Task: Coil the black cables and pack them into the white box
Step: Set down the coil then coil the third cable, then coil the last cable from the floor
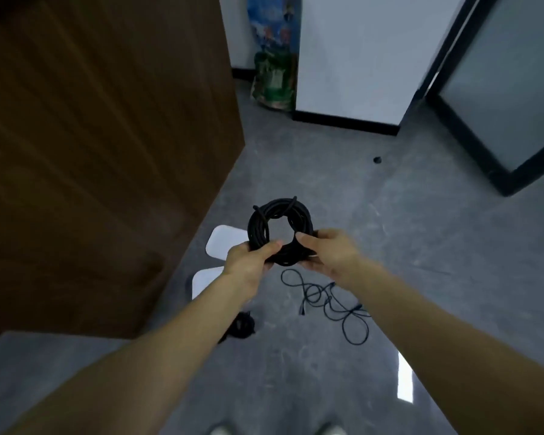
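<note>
Coiled black cable: gripped at its near edge by left hand and right hand. Loose black cable: on the floor below the coil. White box: behind the left hand.

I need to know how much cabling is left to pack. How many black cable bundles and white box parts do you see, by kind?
Coiled black cable held in both hands: 1
Loose black cable on the floor: 1
Small dark cable bundle on the floor: 1
White box parts: 2
Total: 5

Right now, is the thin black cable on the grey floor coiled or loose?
Loose: the thin black cable sprawls in tangled loops on the grey floor.
</note>
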Demonstrator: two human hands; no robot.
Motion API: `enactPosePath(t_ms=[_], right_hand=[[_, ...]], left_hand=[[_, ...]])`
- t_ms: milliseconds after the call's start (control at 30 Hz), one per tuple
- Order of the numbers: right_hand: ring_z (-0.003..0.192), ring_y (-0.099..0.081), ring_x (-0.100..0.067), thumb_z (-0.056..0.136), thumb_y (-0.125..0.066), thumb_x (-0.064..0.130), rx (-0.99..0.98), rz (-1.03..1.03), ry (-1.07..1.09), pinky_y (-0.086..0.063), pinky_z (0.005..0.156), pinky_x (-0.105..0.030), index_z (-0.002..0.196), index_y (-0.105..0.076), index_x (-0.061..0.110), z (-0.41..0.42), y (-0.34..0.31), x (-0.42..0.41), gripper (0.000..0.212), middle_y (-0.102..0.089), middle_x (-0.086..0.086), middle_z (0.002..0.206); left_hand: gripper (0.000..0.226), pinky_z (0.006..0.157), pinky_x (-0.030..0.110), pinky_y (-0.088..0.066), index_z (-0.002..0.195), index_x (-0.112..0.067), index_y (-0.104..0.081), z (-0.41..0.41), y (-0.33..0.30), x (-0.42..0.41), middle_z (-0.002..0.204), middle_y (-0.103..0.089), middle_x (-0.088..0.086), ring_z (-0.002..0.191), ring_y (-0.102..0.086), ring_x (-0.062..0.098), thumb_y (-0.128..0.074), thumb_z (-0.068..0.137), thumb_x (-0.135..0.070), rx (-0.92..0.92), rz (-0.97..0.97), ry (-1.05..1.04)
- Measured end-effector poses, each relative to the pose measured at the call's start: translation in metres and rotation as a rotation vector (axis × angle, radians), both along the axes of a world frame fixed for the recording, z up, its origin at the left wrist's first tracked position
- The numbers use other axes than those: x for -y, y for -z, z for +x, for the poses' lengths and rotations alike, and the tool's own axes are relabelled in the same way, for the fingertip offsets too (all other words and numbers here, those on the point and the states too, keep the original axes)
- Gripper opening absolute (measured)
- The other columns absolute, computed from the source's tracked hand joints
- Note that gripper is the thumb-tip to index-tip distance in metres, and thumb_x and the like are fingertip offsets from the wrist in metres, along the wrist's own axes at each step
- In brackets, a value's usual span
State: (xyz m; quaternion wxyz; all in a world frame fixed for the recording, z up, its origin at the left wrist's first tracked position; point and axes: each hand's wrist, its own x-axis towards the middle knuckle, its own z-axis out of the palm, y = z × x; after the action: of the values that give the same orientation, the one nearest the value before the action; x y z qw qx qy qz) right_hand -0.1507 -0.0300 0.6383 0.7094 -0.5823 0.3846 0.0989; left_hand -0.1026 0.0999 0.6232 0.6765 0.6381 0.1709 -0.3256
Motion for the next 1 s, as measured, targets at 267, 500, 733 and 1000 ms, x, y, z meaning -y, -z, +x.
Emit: enactPosePath(t_ms=[267, 500, 733, 1000], right_hand=[[0.095, -0.062, -0.028, 0.092, -0.057, 0.006, -0.122, 0.135, 0.016, -0.050, 0.081, -0.029, 0.111, -0.059, -0.008, 0.016, 0.177, -0.080, 0.024, -0.064, -0.018, 0.107], [0.105, -0.063, -0.032, 0.088, -0.062, 0.004, -0.234, 0.072, -0.127, -0.051, 0.078, -0.030, 0.108, -0.060, -0.003, 0.020, 0.336, -0.131, 0.021, -0.064, -0.022, 0.114], [0.111, -0.060, -0.037, 0.085, -0.063, -0.002, -0.266, 0.057, -0.297, -0.053, 0.079, -0.033, 0.112, -0.059, -0.007, 0.033, 0.489, -0.211, 0.028, -0.061, -0.026, 0.118], [0.092, -0.065, -0.032, 0.081, -0.070, 0.003, -0.212, -0.025, -0.457, -0.057, 0.071, -0.039, 0.084, -0.062, -0.002, 0.056, 0.634, -0.306, 0.010, -0.065, -0.025, 0.106]], left_hand=[[0.008, 0.090, 0.031, -0.049, 0.079, -0.008, -0.067, 0.014, 0.183, -0.084, 0.087, -0.070, 0.007, 0.091, -0.066, 0.022, -0.071, 0.080, -0.002, -0.059, 0.125, -0.017], [0.007, 0.062, 0.015, -0.051, 0.082, -0.006, -0.065, -0.001, 0.346, -0.143, 0.081, -0.069, 0.004, 0.075, -0.065, 0.014, -0.068, 0.082, 0.001, -0.108, 0.154, -0.096], [0.030, 0.077, 0.031, -0.056, 0.110, 0.005, -0.063, -0.012, 0.489, -0.228, 0.099, -0.068, 0.017, 0.086, -0.067, 0.025, -0.069, 0.082, -0.004, -0.161, 0.230, -0.241], [0.026, 0.062, 0.020, -0.053, 0.100, -0.003, -0.056, -0.008, 0.615, -0.315, 0.084, -0.061, 0.005, 0.069, -0.059, 0.014, -0.071, 0.079, 0.002, -0.092, 0.338, -0.486]])
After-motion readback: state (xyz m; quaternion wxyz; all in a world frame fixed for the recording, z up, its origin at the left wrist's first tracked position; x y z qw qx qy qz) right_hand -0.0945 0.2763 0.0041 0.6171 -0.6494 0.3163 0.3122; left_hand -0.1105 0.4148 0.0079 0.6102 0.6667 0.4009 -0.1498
